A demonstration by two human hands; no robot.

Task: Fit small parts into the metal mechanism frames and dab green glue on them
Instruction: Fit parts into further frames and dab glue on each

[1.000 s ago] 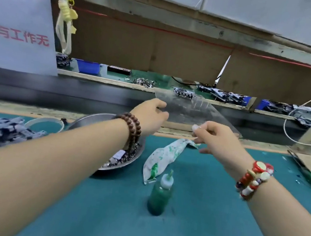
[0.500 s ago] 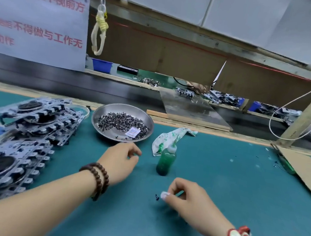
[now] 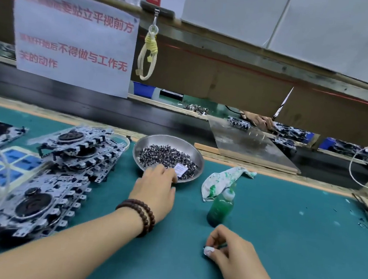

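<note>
Green matting covers the bench [image 3: 280, 251]. Center frame, the left hand [image 3: 155, 188] reaches its fingers over the bowl's [image 3: 199, 161] rim into the parts [image 3: 165, 155]; lower right, the right hand [image 3: 230, 253] pinches what may be a thin stick. Frames [image 3: 43, 197] lie stacked at left, the glue bottle [image 3: 220, 208] stands center. Picking a part appears underway; seating it in a frame comes next.

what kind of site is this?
Most likely a factory assembly line bench: stacked metal mechanism frames, a steel bowl of small parts, a printed work-rules notice, and another worker's station beyond the conveyor.
</note>
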